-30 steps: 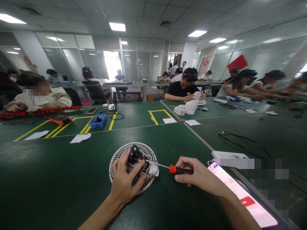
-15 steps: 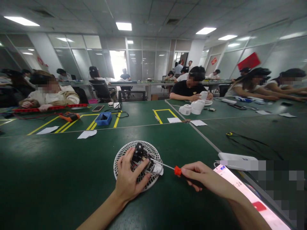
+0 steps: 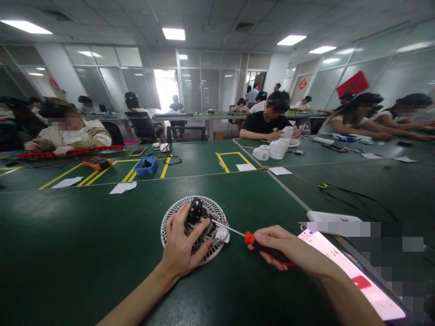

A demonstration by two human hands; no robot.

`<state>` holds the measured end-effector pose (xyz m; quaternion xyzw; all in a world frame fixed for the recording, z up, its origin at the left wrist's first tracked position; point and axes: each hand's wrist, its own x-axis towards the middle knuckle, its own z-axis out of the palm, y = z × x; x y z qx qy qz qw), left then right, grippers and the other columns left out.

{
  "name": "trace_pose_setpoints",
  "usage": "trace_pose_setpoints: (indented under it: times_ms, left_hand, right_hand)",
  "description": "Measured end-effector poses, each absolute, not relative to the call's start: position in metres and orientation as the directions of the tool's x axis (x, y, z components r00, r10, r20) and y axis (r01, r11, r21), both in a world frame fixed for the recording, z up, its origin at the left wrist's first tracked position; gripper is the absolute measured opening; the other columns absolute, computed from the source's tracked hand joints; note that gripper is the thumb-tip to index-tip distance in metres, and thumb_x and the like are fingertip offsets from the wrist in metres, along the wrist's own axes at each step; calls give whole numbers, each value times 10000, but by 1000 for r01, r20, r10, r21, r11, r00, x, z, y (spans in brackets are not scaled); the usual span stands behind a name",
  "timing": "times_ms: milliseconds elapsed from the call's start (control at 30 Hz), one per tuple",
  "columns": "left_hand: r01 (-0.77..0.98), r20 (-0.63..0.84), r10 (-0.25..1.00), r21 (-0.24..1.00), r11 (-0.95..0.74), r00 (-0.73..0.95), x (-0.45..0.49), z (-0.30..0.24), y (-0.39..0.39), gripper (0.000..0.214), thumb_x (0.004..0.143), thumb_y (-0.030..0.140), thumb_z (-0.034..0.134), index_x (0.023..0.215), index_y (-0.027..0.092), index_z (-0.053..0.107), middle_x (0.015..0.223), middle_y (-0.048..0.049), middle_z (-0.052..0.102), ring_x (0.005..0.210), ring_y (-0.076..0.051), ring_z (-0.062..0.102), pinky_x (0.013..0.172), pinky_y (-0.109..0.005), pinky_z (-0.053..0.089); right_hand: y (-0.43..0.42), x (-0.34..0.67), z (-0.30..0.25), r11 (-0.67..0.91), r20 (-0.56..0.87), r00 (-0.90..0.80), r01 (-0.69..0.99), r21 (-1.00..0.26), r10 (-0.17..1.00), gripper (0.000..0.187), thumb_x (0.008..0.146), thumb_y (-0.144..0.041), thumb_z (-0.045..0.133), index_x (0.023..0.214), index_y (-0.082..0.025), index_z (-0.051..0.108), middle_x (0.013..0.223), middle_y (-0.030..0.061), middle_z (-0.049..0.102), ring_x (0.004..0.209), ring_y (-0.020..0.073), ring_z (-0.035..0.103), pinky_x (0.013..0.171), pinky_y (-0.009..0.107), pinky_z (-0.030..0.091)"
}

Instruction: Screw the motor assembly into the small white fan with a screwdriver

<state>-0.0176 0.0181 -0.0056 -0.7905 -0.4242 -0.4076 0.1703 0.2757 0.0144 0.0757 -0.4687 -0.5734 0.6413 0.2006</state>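
A white round fan grille (image 3: 172, 211) lies flat on the green table, with a black motor and circuit parts (image 3: 198, 222) at its centre. My left hand (image 3: 181, 246) rests on the grille, fingers spread and pressing on the parts. My right hand (image 3: 288, 251) is closed round the handle of a red and black screwdriver (image 3: 249, 238). Its thin metal shaft reaches left, and the tip touches the parts in the middle of the grille.
A lit phone (image 3: 353, 274) lies beside my right forearm, a white flat box (image 3: 333, 217) behind it. Black cable (image 3: 346, 192) runs across the right table. Paper slips (image 3: 123, 187), a blue tray (image 3: 146, 166) and an orange meter (image 3: 97, 163) sit further back. Other people work at far tables.
The view has shifted slightly. My right hand has slid its grip a little on the screwdriver handle; the tip stays at the fan's centre. My left hand keeps pressing on the grille.
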Motion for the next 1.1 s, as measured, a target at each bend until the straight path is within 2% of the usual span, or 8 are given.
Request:
trace_pose_setpoints:
  times_ms: [133, 267, 433, 567, 1100]
  left_hand:
    - [811, 781, 538, 69, -581, 318, -18, -8, 18, 443, 891, 358, 635, 1322, 272, 587, 1613, -163, 256, 1427, -402, 371, 1070, -567, 348]
    - [816, 825, 509, 107, -568, 246, -18, -13, 18, 505, 886, 339, 648, 1355, 223, 501, 1606, -186, 247, 1447, -374, 342, 1118, -552, 347]
    - [799, 861, 452, 96, -593, 232, -18, -16, 18, 416, 898, 285, 623, 1279, 180, 491, 1516, -190, 333, 1488, -356, 295, 1207, -560, 273]
    - [811, 860, 452, 81, -579, 237, -17, -16, 18, 367, 901, 280, 616, 1235, 163, 521, 1448, -185, 369, 1497, -368, 279, 1237, -587, 212]
    - [843, 833, 494, 65, -535, 250, -17, -12, 16, 389, 927, 288, 575, 1298, 174, 555, 1509, -182, 327, 1472, -335, 307, 1205, -525, 295]
  right_hand:
    - [15, 276, 72, -282, -379, -504, 259, -924, 776, 532, 869, -647, 600, 909, -122, 677, 563, -40, 552, 383, 57, 408, 375, 172, 285]
    - [18, 275, 70, -284, -369, -515, 239, -928, 774, 515, 861, -626, 610, 895, -117, 684, 538, -47, 543, 359, 53, 388, 354, 171, 255]
    - [16, 273, 73, -294, -377, -505, 240, -925, 776, 513, 866, -630, 602, 896, -124, 683, 521, -54, 534, 347, 50, 367, 340, 172, 218]
    - [15, 272, 75, -283, -372, -513, 247, -927, 773, 539, 860, -654, 597, 898, -123, 676, 521, -52, 536, 348, 49, 368, 338, 165, 234]
    - [16, 273, 74, -309, -396, -501, 250, -918, 770, 515, 851, -635, 619, 925, -128, 676, 534, -52, 548, 352, 45, 394, 329, 143, 269]
